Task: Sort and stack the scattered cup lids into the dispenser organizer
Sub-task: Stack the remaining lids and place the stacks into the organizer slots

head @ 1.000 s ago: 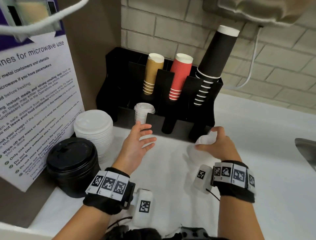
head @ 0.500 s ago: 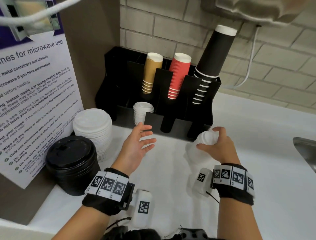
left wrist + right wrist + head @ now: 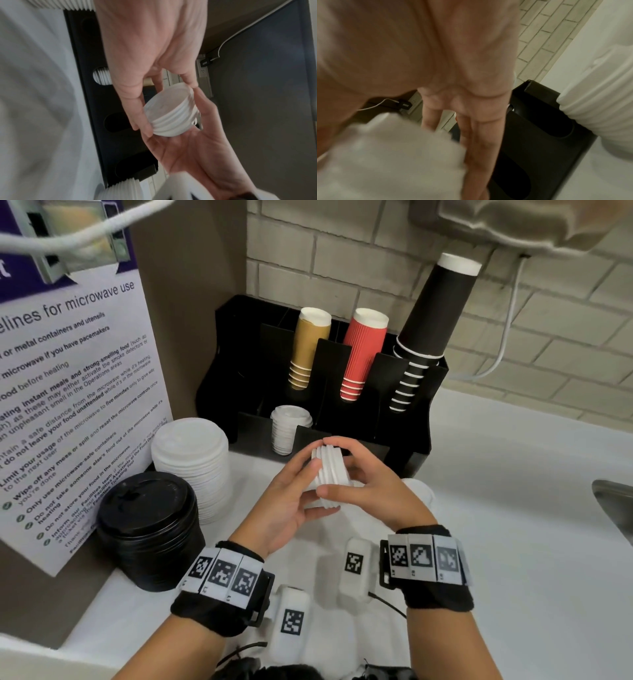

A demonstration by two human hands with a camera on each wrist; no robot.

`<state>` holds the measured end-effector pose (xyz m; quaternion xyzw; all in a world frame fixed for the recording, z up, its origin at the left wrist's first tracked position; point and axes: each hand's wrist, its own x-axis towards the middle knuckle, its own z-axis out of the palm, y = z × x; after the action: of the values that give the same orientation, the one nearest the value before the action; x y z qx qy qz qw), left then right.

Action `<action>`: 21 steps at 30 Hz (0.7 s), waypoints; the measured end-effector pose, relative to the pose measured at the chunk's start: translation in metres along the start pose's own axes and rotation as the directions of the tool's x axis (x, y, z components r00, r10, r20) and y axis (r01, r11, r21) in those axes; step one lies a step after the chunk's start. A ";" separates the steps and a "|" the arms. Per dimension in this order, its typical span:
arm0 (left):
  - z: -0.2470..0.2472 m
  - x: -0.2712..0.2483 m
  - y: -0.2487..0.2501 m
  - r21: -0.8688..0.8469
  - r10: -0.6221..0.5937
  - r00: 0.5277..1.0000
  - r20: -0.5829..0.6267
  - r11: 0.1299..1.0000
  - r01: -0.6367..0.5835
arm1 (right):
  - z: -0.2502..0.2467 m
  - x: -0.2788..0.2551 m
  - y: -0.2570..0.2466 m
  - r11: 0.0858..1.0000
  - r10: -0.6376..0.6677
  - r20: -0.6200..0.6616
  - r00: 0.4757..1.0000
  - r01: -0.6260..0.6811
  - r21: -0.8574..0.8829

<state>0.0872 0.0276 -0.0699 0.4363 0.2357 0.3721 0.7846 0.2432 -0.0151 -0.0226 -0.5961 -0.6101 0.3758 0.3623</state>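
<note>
A short stack of small white lids (image 3: pixel 330 470) is held on its side above the counter, in front of the black organizer (image 3: pixel 239 344). My left hand (image 3: pixel 305 487) cups it from the left and my right hand (image 3: pixel 363 481) grips it from the right. The left wrist view shows the same lid stack (image 3: pixel 171 116) pinched between the fingers of both hands. Another stack of small white lids (image 3: pixel 289 433) stands in a front slot of the organizer. More white lids (image 3: pixel 419 489) lie on the counter behind my right hand, also seen in the right wrist view (image 3: pixel 599 108).
A tall stack of large white lids (image 3: pixel 191 463) and a stack of black lids (image 3: pixel 150 529) stand at the left by a microwave notice (image 3: pixel 68 392). Tan (image 3: pixel 308 350), red (image 3: pixel 363 354) and black (image 3: pixel 431 330) cup stacks fill the organizer's back slots. A sink edge (image 3: pixel 613 501) is at the right.
My right hand carried the small lids from the right to the centre. My left hand, open before, closed onto the same stack.
</note>
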 end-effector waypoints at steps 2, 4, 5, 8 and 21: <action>-0.004 -0.002 0.002 0.010 0.010 1.000 0.000 1.000 -0.010 | -0.003 0.000 0.000 1.000 -0.005 0.026 1.000 0.004 0.022; -0.006 -0.002 0.004 0.014 0.003 1.000 -0.003 1.000 -0.003 | -0.005 0.001 0.000 0.999 -0.006 0.041 0.999 0.004 0.045; -0.006 -0.002 0.005 0.017 -0.001 1.000 -0.003 1.000 0.001 | -0.005 0.002 -0.001 0.999 -0.009 0.045 0.999 0.007 0.045; -0.007 -0.001 0.005 0.033 0.003 1.000 -0.020 0.999 -0.002 | -0.005 0.003 -0.002 0.999 -0.028 0.040 0.999 0.027 0.030; -0.009 0.007 0.003 0.006 0.026 0.995 -0.097 1.000 -0.026 | 0.004 0.014 -0.003 0.994 -0.104 -0.038 0.994 0.103 -0.025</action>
<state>0.0841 0.0389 -0.0726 0.4227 0.2687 0.4024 0.7663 0.2378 -0.0012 -0.0224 -0.5752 -0.6373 0.3376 0.3861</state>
